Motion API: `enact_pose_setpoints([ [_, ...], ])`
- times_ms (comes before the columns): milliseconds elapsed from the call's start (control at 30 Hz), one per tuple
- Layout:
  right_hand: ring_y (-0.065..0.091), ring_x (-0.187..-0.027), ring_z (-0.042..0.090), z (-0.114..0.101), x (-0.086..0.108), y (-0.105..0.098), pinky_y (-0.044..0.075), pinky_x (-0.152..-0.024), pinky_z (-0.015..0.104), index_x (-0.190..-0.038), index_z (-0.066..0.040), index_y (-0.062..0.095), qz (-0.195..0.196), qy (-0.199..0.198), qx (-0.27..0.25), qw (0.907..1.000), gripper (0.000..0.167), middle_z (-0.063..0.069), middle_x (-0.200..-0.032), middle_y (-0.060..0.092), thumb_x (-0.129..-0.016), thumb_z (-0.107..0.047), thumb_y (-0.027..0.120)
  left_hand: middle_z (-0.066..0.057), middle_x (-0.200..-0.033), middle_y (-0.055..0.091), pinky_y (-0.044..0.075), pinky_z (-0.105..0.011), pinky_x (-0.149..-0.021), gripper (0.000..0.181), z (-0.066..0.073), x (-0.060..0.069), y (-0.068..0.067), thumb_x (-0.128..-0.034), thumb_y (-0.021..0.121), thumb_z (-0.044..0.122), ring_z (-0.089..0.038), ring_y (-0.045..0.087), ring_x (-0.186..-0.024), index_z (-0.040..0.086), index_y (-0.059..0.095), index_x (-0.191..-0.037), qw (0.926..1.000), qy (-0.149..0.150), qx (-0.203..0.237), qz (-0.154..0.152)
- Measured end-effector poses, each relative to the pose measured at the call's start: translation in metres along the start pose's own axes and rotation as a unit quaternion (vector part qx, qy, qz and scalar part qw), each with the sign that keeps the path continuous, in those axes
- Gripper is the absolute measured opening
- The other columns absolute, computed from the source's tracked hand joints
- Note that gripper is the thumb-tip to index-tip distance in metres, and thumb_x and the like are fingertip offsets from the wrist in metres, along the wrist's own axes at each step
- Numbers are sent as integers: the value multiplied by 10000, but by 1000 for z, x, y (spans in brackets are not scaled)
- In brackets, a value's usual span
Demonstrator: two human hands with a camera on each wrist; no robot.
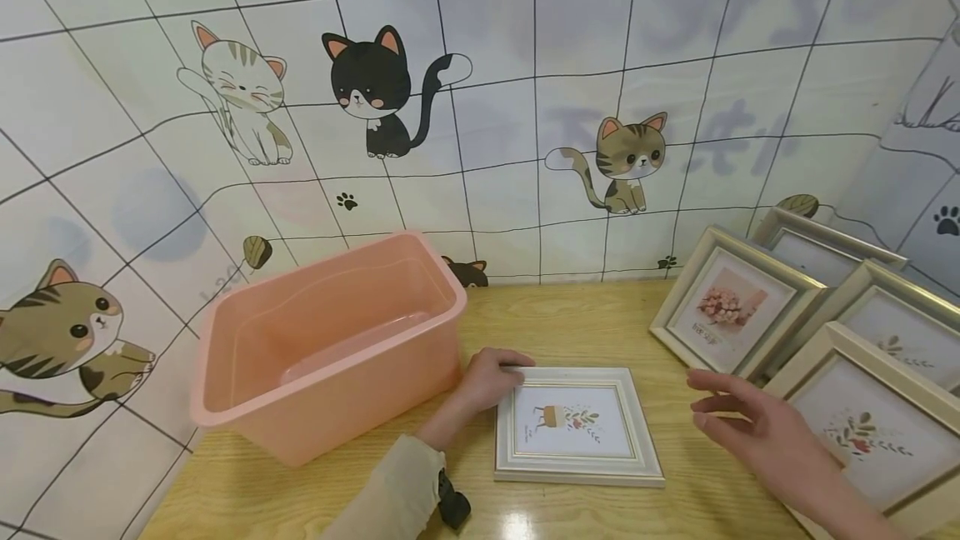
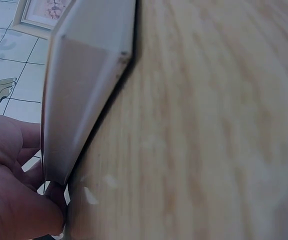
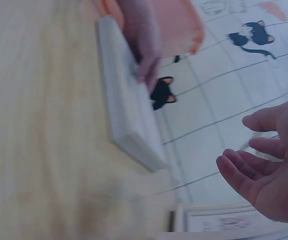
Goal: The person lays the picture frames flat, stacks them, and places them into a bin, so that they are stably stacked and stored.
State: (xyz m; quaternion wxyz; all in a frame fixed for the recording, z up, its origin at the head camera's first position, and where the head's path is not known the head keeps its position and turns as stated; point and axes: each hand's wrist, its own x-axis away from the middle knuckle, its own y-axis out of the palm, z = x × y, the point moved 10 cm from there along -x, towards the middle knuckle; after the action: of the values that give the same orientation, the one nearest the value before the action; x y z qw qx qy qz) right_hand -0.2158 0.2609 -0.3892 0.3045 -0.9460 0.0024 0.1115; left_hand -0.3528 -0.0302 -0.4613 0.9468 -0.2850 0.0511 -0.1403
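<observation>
A white picture frame (image 1: 641, 432) with a plant-and-stool print lies face up on the wooden table. My left hand (image 1: 491, 377) grips its far left corner, with fingers at the far edge. In the left wrist view, the fingers and thumb of the left hand (image 2: 14, 175) close on the corner of the frame (image 2: 76, 100). My right hand (image 1: 772, 432) hangs in the air to the right of this frame, fingers loosely bent and holding nothing. The right wrist view also shows the right hand (image 3: 271, 160) apart from the white frame (image 3: 126, 100).
A pink plastic tub (image 1: 360, 390) stands on the left of the wooden table (image 1: 555, 319). At the right, several framed pictures lean together, among them one with a pink flower print (image 1: 731, 307) and one with a leafy print (image 1: 862, 432). A cat-patterned wall covering (image 1: 502, 132) rises behind.
</observation>
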Motion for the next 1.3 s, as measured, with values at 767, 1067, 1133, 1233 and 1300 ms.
enact_pose_setpoints([
  [767, 472, -993, -237, 63, 11, -170, 424, -669, 13, -1564, -163, 445, 2023, -563, 824, 9742, 644, -318, -1218, 503, -980, 44, 620, -50, -1128, 748, 509, -449, -965, 257, -3, 1, 0, -885, 674, -40, -255, 641, -1138, 84, 812, -1062, 10000, -17, 91, 12],
  [1067, 529, -870, -172, 92, 21, -167, 489, -532, 131, -1551, -268, 444, 1678, -444, 723, 9822, 691, -385, -1111, 488, -973, 77, 598, -44, -1123, 747, 512, -438, -953, 256, -3, 0, 0, -889, 664, -45, -239, 640, -1119, 85, 812, -1053, 9999, 23, 123, 7],
  [1133, 583, -796, -128, 92, 23, -164, 512, -474, 219, -1556, -287, 427, 1496, -385, 807, 9847, 717, -373, -1083, 516, -966, 69, 626, -45, -1127, 745, 512, -439, -955, 254, -2, 0, 0, -893, 664, -43, -239, 640, -1121, 85, 811, -1055, 9999, 34, 130, -2],
  [1233, 585, -680, -75, 91, 24, -161, 502, -416, 282, -1587, -328, 371, 1349, -233, 1189, 9834, 801, -255, -1044, 567, -941, 46, 663, -47, -1128, 744, 516, -438, -949, 249, -2, 0, 1, -894, 667, -41, -236, 642, -1111, 83, 808, -1058, 9999, 50, 121, -4],
  [1300, 565, -655, -81, 86, 25, -159, 488, -404, 267, -1587, -363, 353, 1353, -341, 1348, 9810, 848, -273, -1048, 532, -925, 84, 637, -48, -1130, 744, 518, -435, -945, 247, -2, 0, 1, -895, 668, -38, -233, 643, -1108, 83, 808, -1060, 9999, 51, 98, -5],
])
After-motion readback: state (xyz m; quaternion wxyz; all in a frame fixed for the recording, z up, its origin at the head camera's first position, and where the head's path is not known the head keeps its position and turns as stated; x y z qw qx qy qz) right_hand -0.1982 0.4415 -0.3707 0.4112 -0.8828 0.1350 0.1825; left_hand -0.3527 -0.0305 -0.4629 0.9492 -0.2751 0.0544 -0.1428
